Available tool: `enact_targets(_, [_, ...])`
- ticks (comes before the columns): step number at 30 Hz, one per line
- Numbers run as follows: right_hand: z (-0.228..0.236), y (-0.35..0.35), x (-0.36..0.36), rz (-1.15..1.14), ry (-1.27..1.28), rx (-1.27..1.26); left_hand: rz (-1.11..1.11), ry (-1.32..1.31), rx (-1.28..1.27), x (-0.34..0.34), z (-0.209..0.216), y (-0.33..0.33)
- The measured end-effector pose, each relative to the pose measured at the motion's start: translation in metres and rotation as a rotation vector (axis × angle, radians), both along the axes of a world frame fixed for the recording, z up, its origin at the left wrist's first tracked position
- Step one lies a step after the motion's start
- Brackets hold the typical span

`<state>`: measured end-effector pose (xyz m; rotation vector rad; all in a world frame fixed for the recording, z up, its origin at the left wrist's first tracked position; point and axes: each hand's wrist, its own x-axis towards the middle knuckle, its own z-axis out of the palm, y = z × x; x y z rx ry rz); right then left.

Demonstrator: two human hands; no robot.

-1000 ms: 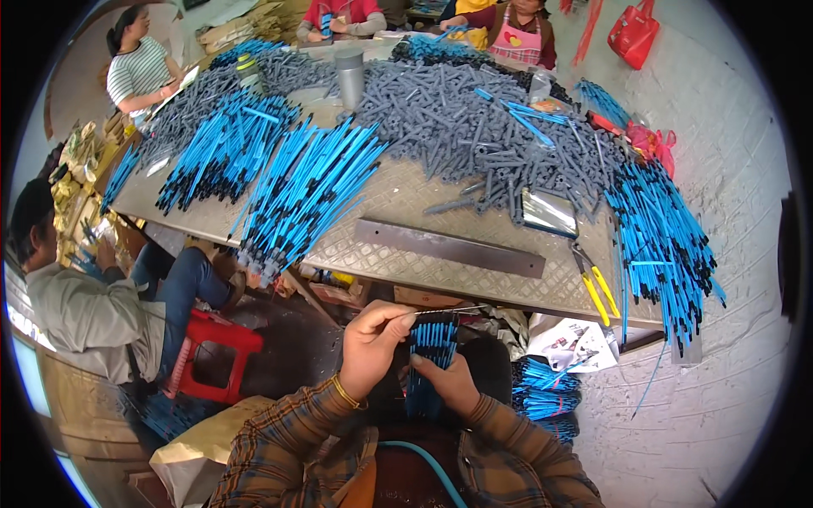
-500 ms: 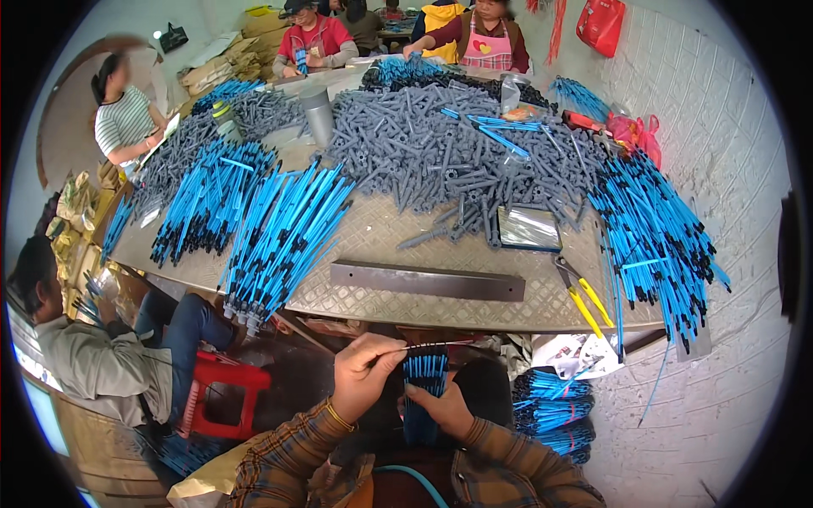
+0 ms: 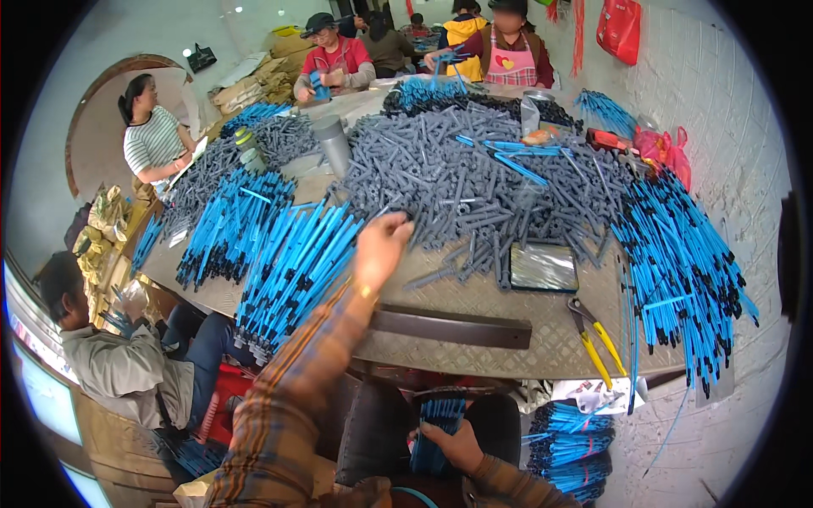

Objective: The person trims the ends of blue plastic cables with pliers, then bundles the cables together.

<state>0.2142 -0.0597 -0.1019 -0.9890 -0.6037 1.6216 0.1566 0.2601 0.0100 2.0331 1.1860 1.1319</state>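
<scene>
My left hand (image 3: 381, 250) reaches forward over the table to the near edge of a big heap of grey plastic wall plugs (image 3: 440, 161). Its fingers are curled together; whatever they may pinch is too small to make out. Low over my lap, my right hand (image 3: 457, 444) is closed round a bundle of thin blue strips (image 3: 442, 413), their tops fanned in a row. Left of my left forearm lies a stack of blue strips with dark ends (image 3: 296, 267). A dark metal bar (image 3: 453, 328) lies along the table's near edge, partly behind that forearm.
Yellow-handled pliers (image 3: 597, 343) and a flat shiny box (image 3: 544, 267) lie to the right. More blue strips (image 3: 682, 279) hang over the right edge. A grey cylinder (image 3: 334, 146) stands among the heaps. A co-worker (image 3: 127, 347) sits at left; others work across the table.
My left hand has left the bundle over my lap and stretched forward to the grey heap. My right hand still holds the bundle. The whole view has shifted slightly.
</scene>
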Motion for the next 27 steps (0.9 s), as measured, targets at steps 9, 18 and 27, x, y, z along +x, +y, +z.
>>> enact_targets(9, [0.008, -0.018, 0.025, -0.004, -0.438, -0.138, 0.254, 0.568, 0.233, 0.074, -0.025, 0.05])
enact_targets(18, [0.002, -0.013, 0.017, -0.057, -0.281, -0.034, 0.026, 0.603, 0.241, 0.061, -0.019, 0.061])
enact_targets(27, [0.02, -0.017, -0.006, -0.233, -0.286, -0.032, 0.051, 0.494, 0.243, 0.046, -0.012, 0.047])
